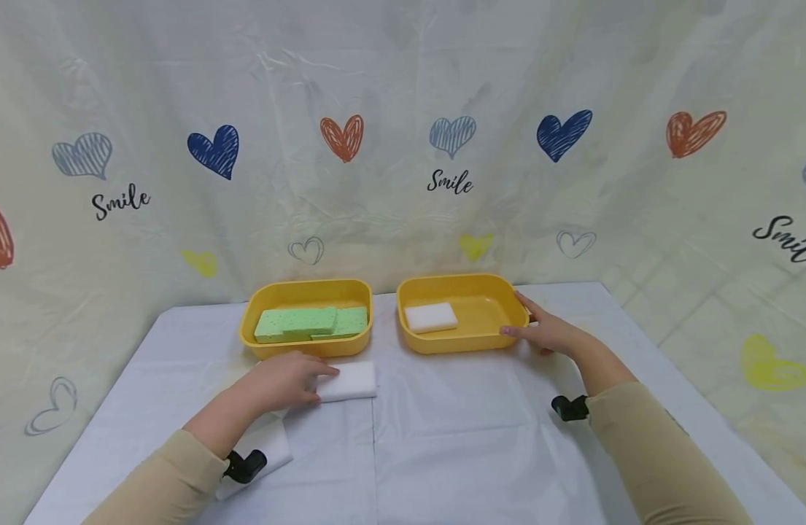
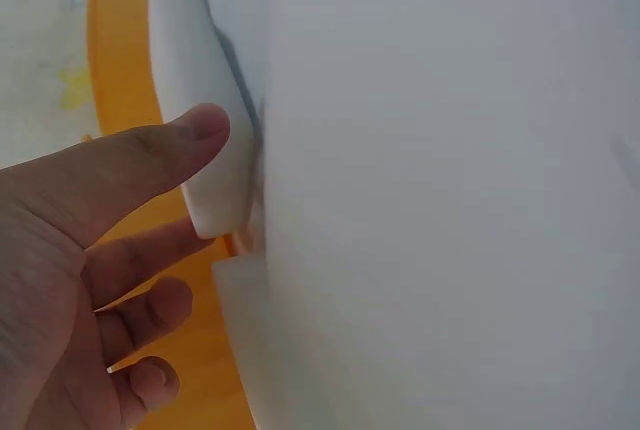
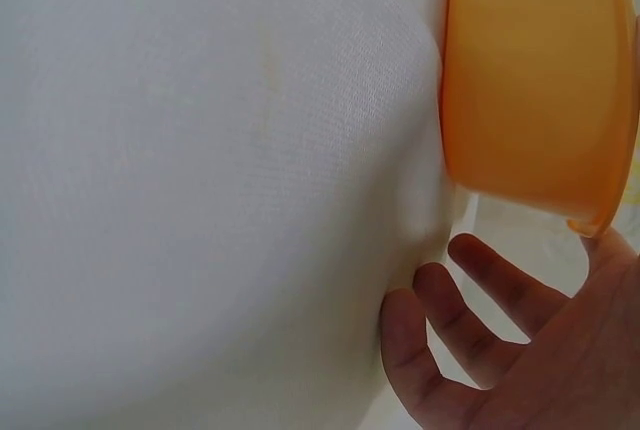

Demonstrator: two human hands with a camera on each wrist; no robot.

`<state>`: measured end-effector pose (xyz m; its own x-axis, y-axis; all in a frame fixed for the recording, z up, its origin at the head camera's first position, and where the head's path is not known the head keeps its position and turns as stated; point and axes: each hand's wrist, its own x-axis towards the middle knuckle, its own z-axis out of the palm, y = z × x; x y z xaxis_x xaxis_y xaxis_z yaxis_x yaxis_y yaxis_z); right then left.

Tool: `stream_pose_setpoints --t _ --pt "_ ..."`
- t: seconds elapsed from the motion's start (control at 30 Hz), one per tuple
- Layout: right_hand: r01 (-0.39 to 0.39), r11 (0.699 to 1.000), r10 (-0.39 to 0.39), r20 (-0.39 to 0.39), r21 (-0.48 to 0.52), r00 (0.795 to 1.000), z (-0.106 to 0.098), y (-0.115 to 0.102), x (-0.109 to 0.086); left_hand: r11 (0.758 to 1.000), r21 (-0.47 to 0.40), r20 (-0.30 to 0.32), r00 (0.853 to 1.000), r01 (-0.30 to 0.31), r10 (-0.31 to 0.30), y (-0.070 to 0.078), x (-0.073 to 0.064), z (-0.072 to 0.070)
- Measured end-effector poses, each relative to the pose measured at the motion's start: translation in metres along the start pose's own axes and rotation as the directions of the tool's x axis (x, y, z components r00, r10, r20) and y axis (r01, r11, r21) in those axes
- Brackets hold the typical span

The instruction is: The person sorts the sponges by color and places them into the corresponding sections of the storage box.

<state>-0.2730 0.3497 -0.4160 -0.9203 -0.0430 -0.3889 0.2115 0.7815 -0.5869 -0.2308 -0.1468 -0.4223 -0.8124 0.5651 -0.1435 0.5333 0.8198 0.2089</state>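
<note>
My left hand [image 1: 281, 383] pinches the left end of a white sponge block [image 1: 346, 380], which lies in front of the left yellow bin [image 1: 307, 350]. In the left wrist view the thumb presses the face of this white block [image 2: 200, 80], and a finger goes behind it. Far right, my right hand [image 1: 550, 332] holds the right end of a second yellow bin [image 1: 468, 341], thumb at its front corner and a finger along the side. Its other fingers [image 3: 490, 280] hang loose below the bin's rim in the right wrist view. One white sponge [image 1: 431, 318] lies inside this bin.
Several green sponges [image 1: 297, 322] lie in the left bin. Another white piece [image 1: 265, 445] rests on the table under my left wrist, partly hidden. Behind the bins hangs a sheet [image 1: 389, 211] printed with hearts and the word Smile. A white cover [image 1: 455, 445] spreads over the table.
</note>
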Motion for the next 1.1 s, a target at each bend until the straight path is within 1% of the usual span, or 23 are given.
stream_pose_setpoints --t 0.3,0.37,0.47,0.63,0.73,0.87,0.97,1.1 --pt "0.009 1.0 -0.009 0.002 -0.008 1.0 0.001 0.002 0.003 1.0 0.011 0.009 1.0 -0.015 0.015 0.001 -0.001 0.0" --pt "0.002 1.0 -0.002 -0.001 -0.002 1.0 0.001 0.004 0.004 1.0 0.01 -0.004 1.0 -0.025 0.025 0.002 -0.001 0.001" --pt "-0.004 1.0 0.004 -0.004 -0.003 1.0 0.002 0.005 0.004 0.999 0.006 -0.038 0.998 -0.053 0.053 0.003 -0.003 0.001" --pt "0.007 1.0 -0.007 -0.007 0.001 1.0 0.001 0.007 0.004 0.993 0.013 -0.106 0.987 -0.116 0.116 0.006 -0.004 -0.003" --pt "0.006 1.0 -0.006 -0.009 0.0 1.0 0.0 0.008 0.004 0.992 0.008 -0.122 0.985 -0.124 0.124 0.01 -0.003 -0.007" --pt "0.005 1.0 -0.005 -0.016 -0.004 1.0 0.0 0.008 0.003 0.996 -0.019 -0.129 0.988 -0.087 0.084 0.018 0.003 -0.013" --pt "0.001 1.0 -0.001 -0.019 0.003 1.0 0.001 0.006 0.002 0.996 -0.061 -0.146 0.988 -0.066 0.056 0.026 0.011 -0.018" --pt "-0.012 1.0 0.012 -0.022 0.015 1.0 0.003 0.005 0.004 0.99 -0.107 -0.176 0.982 -0.091 0.071 0.04 0.027 -0.023"
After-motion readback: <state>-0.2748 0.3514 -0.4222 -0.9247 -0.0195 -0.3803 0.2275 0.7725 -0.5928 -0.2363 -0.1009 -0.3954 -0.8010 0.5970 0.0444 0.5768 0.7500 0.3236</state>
